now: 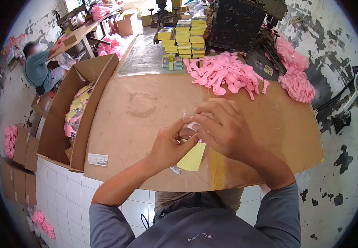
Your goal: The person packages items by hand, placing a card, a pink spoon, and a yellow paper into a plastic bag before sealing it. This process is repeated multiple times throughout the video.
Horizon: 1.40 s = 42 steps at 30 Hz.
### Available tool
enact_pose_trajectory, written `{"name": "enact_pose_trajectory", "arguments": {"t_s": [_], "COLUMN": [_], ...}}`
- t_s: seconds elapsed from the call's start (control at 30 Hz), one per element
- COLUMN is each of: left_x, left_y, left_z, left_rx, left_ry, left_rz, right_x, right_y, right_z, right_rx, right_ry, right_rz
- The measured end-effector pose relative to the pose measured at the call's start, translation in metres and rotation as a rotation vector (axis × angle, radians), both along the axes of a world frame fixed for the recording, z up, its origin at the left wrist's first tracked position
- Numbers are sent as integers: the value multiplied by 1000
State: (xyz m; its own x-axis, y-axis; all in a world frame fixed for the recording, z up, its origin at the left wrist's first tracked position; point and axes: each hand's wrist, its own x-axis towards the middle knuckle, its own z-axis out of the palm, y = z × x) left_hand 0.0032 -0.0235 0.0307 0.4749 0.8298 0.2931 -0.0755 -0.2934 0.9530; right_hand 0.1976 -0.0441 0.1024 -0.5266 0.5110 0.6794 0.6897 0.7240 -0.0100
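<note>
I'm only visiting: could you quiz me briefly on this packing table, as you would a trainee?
1. True or false: the left hand and the right hand both hold the clear plastic bag with a yellow card.
2. Where does the pile of pink plastic pieces lie? A) inside the bag; B) at the far side of the brown cardboard sheet; C) in the left hand.
3. What stands left of the sheet, holding packed bags?
Key: 1 true; 2 B; 3 the open brown cardboard box.
</note>
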Motion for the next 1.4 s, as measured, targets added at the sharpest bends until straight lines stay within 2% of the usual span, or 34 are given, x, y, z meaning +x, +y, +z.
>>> {"name": "enact_pose_trajectory", "arguments": {"t_s": [0.17,0.33,0.37,0.43,0.53,0.63,0.7,0.8,0.83,0.9,0.93,1.13,1.23,1.3,1.4], "left_x": [-2,-2,-2,1,-3,-5,-5,-7,-7,-7,-7,-5,-1,0,1], "left_y": [0,-3,-4,-6,-3,0,2,7,7,7,7,11,11,13,13], "left_z": [-1,3,2,-2,2,1,-1,-2,0,0,-1,-7,-9,-10,-14], "left_rx": [221,270,266,258,284,224,129,-14,-40,-108,-149,-188,-219,-232,-244], "left_ry": [258,445,489,413,388,288,205,142,147,125,96,10,29,38,34], "left_rz": [97,95,84,92,44,21,10,1,9,10,5,6,41,59,61], "right_x": [-8,-4,-3,0,17,48,89,188,225,295,317,319,274,219,139], "right_y": [9,15,19,30,33,26,10,-3,1,12,14,-7,-2,3,2], "right_z": [-11,-13,-15,-19,-14,3,18,8,0,-19,-30,-69,-58,-47,-46], "right_rx": [138,126,120,112,-43,-604,-1109,-1359,-1302,-1093,-977,-296,-99,-239,-634], "right_ry": [-114,-241,-223,-185,3,355,610,1025,1108,1147,1051,86,61,316,391], "right_rz": [-24,-27,-25,-25,-80,-73,182,453,425,199,18,-907,-901,-641,-310]}}
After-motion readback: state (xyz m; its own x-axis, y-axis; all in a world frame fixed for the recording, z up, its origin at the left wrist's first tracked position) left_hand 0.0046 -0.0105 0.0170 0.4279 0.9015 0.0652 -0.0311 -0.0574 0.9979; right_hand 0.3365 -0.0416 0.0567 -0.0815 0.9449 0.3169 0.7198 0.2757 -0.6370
